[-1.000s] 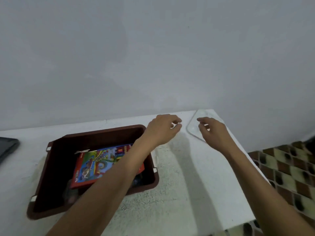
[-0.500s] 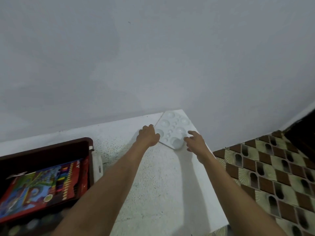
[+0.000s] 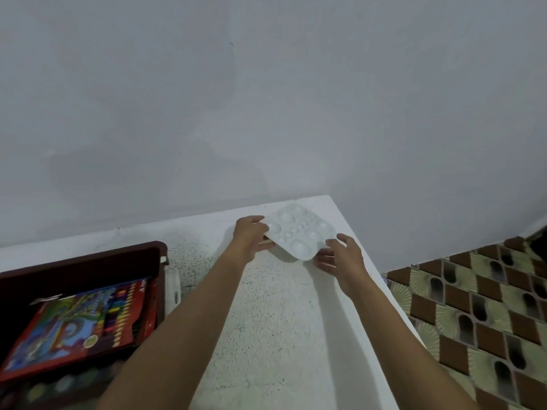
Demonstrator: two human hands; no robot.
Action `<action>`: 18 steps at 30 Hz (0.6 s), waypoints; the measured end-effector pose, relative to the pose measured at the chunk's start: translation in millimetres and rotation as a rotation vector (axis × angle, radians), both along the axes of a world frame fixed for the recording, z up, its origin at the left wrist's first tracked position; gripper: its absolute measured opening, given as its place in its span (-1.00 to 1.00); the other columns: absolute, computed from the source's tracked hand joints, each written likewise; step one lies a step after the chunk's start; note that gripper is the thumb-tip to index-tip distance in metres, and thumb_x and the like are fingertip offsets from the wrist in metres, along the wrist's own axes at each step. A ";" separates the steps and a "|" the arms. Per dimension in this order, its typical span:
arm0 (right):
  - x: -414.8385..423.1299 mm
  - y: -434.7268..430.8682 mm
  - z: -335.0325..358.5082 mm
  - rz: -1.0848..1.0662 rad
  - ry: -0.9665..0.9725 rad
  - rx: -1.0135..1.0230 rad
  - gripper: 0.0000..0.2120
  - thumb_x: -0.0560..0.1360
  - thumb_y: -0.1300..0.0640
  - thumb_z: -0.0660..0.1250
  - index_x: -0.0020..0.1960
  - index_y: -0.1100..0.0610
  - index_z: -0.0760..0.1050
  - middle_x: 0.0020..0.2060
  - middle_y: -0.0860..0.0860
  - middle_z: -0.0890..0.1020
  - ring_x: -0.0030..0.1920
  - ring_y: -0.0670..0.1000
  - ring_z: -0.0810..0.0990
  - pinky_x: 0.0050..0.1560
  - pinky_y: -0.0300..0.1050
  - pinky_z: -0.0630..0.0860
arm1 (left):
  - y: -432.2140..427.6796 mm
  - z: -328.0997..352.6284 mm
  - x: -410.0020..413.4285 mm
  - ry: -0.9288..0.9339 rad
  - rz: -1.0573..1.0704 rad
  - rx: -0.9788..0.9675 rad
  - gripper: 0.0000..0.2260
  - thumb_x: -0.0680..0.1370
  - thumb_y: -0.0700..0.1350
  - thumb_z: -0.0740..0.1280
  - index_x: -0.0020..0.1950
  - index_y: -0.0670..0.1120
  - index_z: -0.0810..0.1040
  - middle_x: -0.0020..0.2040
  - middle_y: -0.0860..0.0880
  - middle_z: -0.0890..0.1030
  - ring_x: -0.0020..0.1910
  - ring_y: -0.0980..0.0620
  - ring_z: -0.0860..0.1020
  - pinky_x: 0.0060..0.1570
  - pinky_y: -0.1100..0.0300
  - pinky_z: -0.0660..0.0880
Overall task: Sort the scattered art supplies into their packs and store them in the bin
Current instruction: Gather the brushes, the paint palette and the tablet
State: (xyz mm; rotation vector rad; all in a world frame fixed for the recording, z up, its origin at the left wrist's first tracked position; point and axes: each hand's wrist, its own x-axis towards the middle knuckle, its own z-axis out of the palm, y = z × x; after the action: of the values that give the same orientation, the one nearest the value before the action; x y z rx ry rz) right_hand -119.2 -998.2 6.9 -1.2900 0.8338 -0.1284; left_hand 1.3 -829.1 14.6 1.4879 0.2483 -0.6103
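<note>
Near left: dark brown bin (image 3: 88,258), open at the top, with a colourful pencil pack (image 3: 80,327) lying flat inside and room above it. Between bin and hands: bare speckled white table (image 3: 266,335), wide enough for a low carry toward the left. Farther, at the far right corner of the table: white paint palette (image 3: 299,232), raised a little at its near side, with a shadow below. Gripped at its left edge by the left hand (image 3: 250,238), fingers curled round the rim; pinched at its near right corner by the right hand (image 3: 340,258), as far as can be seen. Probably thin moulded plastic: light, rather stiff but able to flex, smooth and a bit slippery, likely to crack if bent hard. Better to hold at two opposite rims, not at the wells, and to keep level. Just right of the palette: table edge, then a drop to the patterned tile floor (image 3: 473,315). Just beyond: grey wall (image 3: 266,99), so no room far or right; open way only toward near and left, over the bin rim.
</note>
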 end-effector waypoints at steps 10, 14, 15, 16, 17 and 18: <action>4.4 34.9 36.4 0.005 -0.161 0.224 -0.79 0.55 0.07 0.32 0.14 0.11 0.59 0.05 0.09 0.67 0.02 0.13 0.65 0.04 0.05 0.55 | 81.6 66.3 -5.4 -0.177 0.046 -0.014 -0.75 0.59 -0.16 0.36 0.25 -0.18 0.54 0.11 -0.13 0.63 -0.06 -0.05 0.62 -0.26 0.16 0.53; 7.0 83.3 68.9 0.080 -0.214 0.244 -0.80 0.58 0.11 0.28 0.11 0.16 0.60 -0.01 0.07 0.71 -0.02 0.11 0.66 0.10 0.06 0.54 | 139.8 86.8 -16.9 -0.178 0.106 -0.187 -0.76 0.59 -0.13 0.35 0.18 -0.25 0.60 0.10 -0.19 0.67 -0.02 -0.11 0.66 -0.04 0.04 0.62; 9.0 97.7 73.8 0.087 -0.215 0.249 -0.83 0.59 0.13 0.27 0.08 0.17 0.60 -0.05 0.07 0.71 -0.07 0.09 0.66 0.06 0.04 0.54 | 157.6 90.0 -20.8 -0.183 0.125 -0.225 -0.77 0.59 -0.15 0.33 0.16 -0.26 0.61 0.09 -0.20 0.68 0.02 -0.13 0.66 0.04 0.00 0.61; 11.2 115.0 78.2 0.101 -0.210 0.255 -0.83 0.59 0.15 0.27 0.07 0.18 0.59 -0.06 0.09 0.70 -0.08 0.09 0.65 0.04 0.04 0.54 | 177.9 93.1 -25.6 -0.194 0.145 -0.257 -0.78 0.60 -0.17 0.32 0.15 -0.26 0.62 0.08 -0.18 0.68 0.04 -0.13 0.65 0.07 0.00 0.60; 12.7 128.1 81.1 0.109 -0.211 0.257 -0.82 0.59 0.16 0.27 0.08 0.21 0.59 -0.04 0.11 0.69 -0.07 0.10 0.64 0.04 0.04 0.53 | 194.8 95.1 -30.4 -0.203 0.153 -0.277 -0.79 0.60 -0.18 0.30 0.15 -0.25 0.62 0.07 -0.15 0.69 0.04 -0.10 0.65 0.06 0.04 0.60; 14.5 141.8 82.6 0.118 -0.220 0.261 -0.82 0.58 0.17 0.28 0.10 0.22 0.57 -0.02 0.14 0.66 -0.05 0.11 0.61 0.04 0.05 0.51 | 213.0 97.3 -35.6 -0.209 0.144 -0.275 -0.79 0.61 -0.17 0.29 0.17 -0.22 0.62 0.07 -0.11 0.70 0.04 -0.06 0.65 0.03 0.08 0.60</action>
State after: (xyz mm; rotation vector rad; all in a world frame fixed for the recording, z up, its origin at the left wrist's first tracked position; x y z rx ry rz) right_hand -104.7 -856.3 89.5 -1.0541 0.5641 -0.0642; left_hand -34.3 -616.1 111.9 1.2441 0.1026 -0.3542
